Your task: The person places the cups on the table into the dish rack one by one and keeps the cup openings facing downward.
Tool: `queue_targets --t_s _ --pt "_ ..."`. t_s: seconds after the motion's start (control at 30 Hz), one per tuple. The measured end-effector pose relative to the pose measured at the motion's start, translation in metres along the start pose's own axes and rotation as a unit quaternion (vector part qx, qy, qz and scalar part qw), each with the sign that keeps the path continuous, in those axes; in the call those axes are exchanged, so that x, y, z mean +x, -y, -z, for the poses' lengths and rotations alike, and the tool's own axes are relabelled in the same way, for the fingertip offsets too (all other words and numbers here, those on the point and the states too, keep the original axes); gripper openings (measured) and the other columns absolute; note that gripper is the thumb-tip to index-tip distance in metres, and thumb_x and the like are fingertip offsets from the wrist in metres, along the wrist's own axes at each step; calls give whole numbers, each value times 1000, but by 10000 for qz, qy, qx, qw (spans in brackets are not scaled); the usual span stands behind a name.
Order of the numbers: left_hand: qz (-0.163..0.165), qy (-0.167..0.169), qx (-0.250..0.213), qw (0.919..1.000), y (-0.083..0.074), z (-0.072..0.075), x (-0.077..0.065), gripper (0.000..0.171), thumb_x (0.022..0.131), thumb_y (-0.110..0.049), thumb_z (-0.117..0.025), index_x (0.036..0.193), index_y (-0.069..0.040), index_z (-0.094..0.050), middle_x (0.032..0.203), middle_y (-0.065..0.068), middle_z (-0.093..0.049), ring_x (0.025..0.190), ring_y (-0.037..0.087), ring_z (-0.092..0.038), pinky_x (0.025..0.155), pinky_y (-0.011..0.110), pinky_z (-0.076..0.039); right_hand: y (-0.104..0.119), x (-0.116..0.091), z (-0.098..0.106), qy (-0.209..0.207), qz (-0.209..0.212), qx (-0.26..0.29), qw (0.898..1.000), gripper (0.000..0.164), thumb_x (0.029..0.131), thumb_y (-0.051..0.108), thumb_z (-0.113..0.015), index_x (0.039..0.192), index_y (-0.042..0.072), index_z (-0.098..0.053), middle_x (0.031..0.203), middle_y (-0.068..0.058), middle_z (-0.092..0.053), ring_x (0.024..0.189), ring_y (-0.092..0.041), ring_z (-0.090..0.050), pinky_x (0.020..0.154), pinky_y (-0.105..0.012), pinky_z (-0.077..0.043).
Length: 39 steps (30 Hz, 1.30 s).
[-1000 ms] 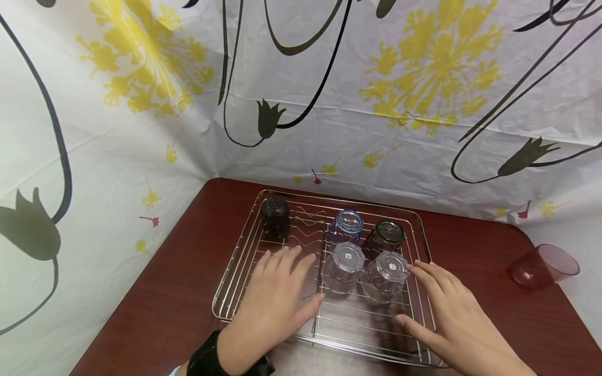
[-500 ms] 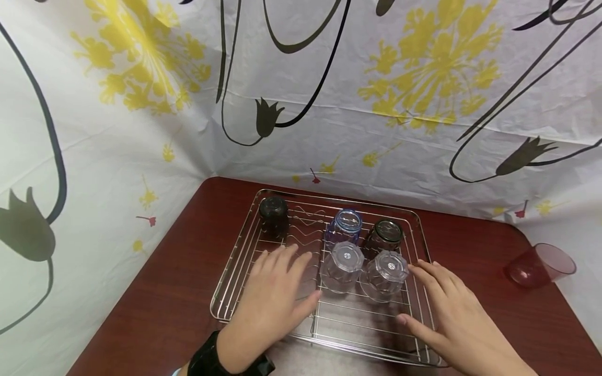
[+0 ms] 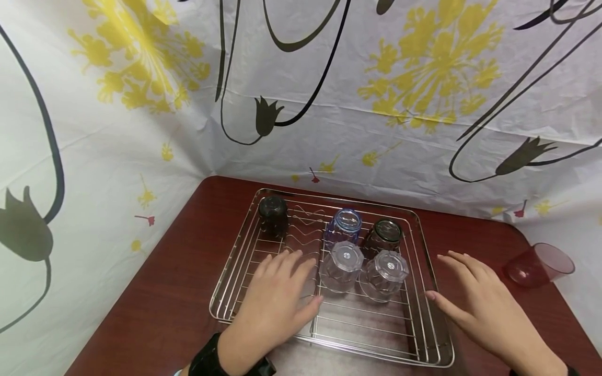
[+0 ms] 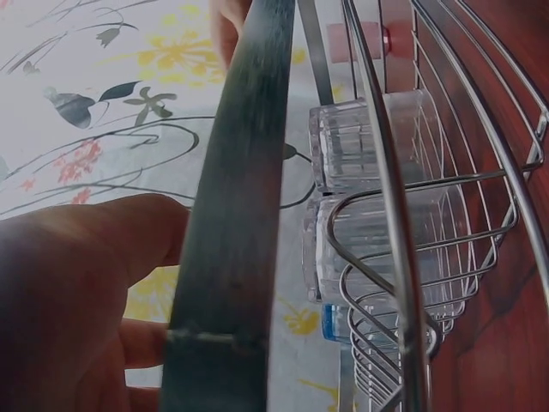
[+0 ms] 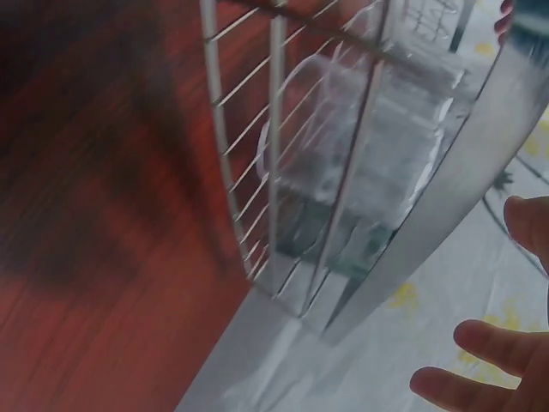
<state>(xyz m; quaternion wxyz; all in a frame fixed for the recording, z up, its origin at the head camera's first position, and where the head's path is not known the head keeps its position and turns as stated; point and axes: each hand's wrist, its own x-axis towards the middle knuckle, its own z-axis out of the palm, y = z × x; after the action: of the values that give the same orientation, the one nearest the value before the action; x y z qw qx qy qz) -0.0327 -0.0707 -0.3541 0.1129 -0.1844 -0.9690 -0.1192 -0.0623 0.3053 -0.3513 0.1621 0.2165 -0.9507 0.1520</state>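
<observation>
My left hand point(image 3: 275, 303) hovers over the left front part of a wire rack point(image 3: 376, 355), fingers spread and holding nothing. Just right of the rack's rim is my right hand point(image 3: 489, 308), empty, its fingers extended between the rim and a pink tumbler point(image 3: 538, 266). Upside down in the rack stand two clear faceted glasses point(image 3: 342, 267) point(image 3: 384, 275), with a blue glass point(image 3: 342, 230) and a dark green glass point(image 3: 382, 240) behind them. A black glass point(image 3: 273, 218) sits inverted in the back left corner. In the right wrist view, fingers point(image 5: 502, 348) appear beside the rack's metal rim.
Everything stands on a reddish-brown table point(image 3: 160, 292). A white sheet point(image 3: 301, 151) with flower prints hangs behind and at both sides. The pink tumbler stands mouth up near the table's right edge. Wavy wire dividers point(image 3: 305, 230) lie between the black and blue glasses.
My right hand has moved right, away from the nearer right clear glass and past the rack's rim. My left hand stays almost in place. The glasses have not moved.
</observation>
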Motion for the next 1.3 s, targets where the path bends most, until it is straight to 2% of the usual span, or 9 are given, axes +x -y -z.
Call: queue_targets --t_s 0.17,0.4,0.73,0.83,1.0,1.13,1.3 --pt "-3 80 37 10000 0 1 -1 60 91 -59 -59 136 -19 -58 139 10 -58 128 33 -55 109 56 -42 -21 -1 1 81 -114 -75 9999 76 81 37 -82 143 7 -49 139 -23 -52 128 -49 -42 122 -51 -17" --pt "31 79 86 9999 2 0 -2 59 90 -59 -61 134 -20 -60 136 10 -60 126 33 -57 107 55 -43 -58 0 -1 212 -560 -110 9981 84 86 35 -78 149 -1 -37 139 -31 -47 123 -56 -41 107 -69 -24" --pt "-28 35 74 10000 2 -2 -4 55 91 -58 -61 130 -20 -64 132 8 -63 123 30 -59 106 54 -45 -114 -3 -5 408 -1136 -406 9919 81 89 40 -74 143 -8 -38 135 -39 -43 119 -61 -36 96 -70 -26" --pt "-30 12 82 10000 1 -2 -5 54 91 -58 -61 129 -20 -64 131 7 -64 123 30 -59 105 54 -45 -126 -4 -6 534 -1345 -391 9887 82 90 43 -72 144 -8 -36 133 -40 -41 117 -62 -34 94 -70 -26" --pt "-21 4 88 10000 1 -2 -5 54 91 -58 -61 129 -20 -65 130 7 -64 122 30 -59 105 54 -45 -142 -2 -6 489 -1432 -486 9873 81 89 45 -72 142 -8 -39 124 -39 -44 110 -62 -36 89 -68 -27" --pt "-25 43 50 10000 1 -2 -5 53 91 -57 -61 128 -19 -65 130 7 -65 123 30 -59 106 54 -45 -157 -1 -5 484 -1595 -731 9833 81 90 47 -70 139 -10 -38 124 -42 -41 109 -62 -36 89 -70 -26" --pt "-61 142 67 9999 0 -3 -5 53 92 -57 -60 129 -20 -65 131 7 -64 124 30 -58 106 54 -44 -182 -8 2 443 -1940 -1077 9741 84 91 52 -66 139 -11 -37 126 -44 -38 115 -63 -33 95 -73 -25"
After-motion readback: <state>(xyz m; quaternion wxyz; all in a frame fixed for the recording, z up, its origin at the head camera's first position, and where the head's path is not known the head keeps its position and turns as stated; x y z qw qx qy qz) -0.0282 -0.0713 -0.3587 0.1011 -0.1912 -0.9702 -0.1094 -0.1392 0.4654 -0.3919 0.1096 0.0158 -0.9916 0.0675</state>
